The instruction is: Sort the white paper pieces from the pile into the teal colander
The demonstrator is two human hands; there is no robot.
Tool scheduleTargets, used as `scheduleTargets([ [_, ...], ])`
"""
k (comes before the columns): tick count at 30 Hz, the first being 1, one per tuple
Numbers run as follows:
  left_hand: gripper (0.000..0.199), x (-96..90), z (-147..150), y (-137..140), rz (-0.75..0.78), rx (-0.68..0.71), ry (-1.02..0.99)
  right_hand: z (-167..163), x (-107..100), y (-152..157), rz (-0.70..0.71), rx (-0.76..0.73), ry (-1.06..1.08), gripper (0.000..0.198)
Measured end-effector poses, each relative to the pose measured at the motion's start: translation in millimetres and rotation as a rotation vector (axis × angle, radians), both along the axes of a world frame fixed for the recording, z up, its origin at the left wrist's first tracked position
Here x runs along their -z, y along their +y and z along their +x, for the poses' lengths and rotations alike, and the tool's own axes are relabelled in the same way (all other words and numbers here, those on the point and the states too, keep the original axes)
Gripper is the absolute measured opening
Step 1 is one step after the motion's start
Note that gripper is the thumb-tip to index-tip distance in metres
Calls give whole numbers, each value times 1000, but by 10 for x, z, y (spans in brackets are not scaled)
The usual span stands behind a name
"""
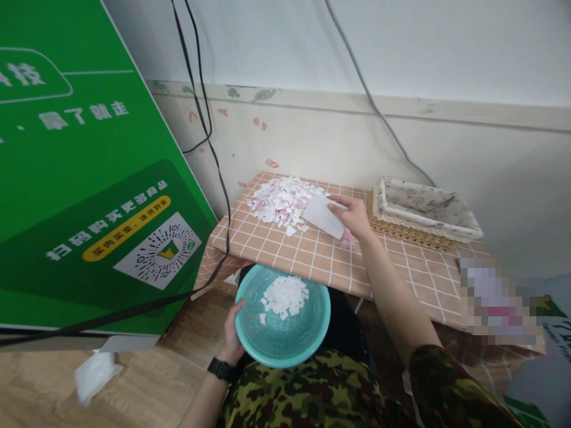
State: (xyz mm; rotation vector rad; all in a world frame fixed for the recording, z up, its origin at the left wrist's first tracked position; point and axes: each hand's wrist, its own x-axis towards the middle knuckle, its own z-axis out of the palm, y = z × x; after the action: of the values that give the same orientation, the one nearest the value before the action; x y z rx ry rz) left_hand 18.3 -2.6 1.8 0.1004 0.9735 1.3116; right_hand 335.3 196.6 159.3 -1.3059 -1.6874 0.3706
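Observation:
My left hand [235, 331] grips the left rim of a round teal plastic colander [282, 351], which is held below the table's front edge, over my lap. A small heap of white paper scraps [285, 295] lies in the colander. Over the table, my right hand [352, 215] is closed on the right end of a flat white card [323, 215]. The card's left edge meets a larger pile of white and pink paper scraps [283, 201] on the checked tablecloth. Something small and pink in clear wrapping [347, 237] shows partly under my right hand.
A wicker basket [414, 235] with a patterned cloth lining stands at the table's back right. A pixelated item [495, 297] lies at the right end. Black cables [218, 166] hang on the left before a green printed panel [102, 148]. A white bag [96, 374] is on the floor.

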Motion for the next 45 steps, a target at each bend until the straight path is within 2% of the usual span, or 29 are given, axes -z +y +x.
scheduleTargets([
  [5, 22, 20, -6, 8, -21, -14, 12, 11, -2, 7, -32, -7, -37, 29],
  [13, 21, -42, 12, 2, -29, -9, 20, -17, 7, 6, -31, 0, -13, 31],
  [26, 21, -31, -5, -7, -19, 15, 11, -13, -7, -16, -17, -9, -18, 30],
  [36, 24, 74, -23, 10, -57, -2, 31, 21, -49, -26, -41, -74, 6, 27],
  [45, 21, 31, -4, 12, -29, -27, 41, -61, -77, -68, -33, -109, 1, 26],
])
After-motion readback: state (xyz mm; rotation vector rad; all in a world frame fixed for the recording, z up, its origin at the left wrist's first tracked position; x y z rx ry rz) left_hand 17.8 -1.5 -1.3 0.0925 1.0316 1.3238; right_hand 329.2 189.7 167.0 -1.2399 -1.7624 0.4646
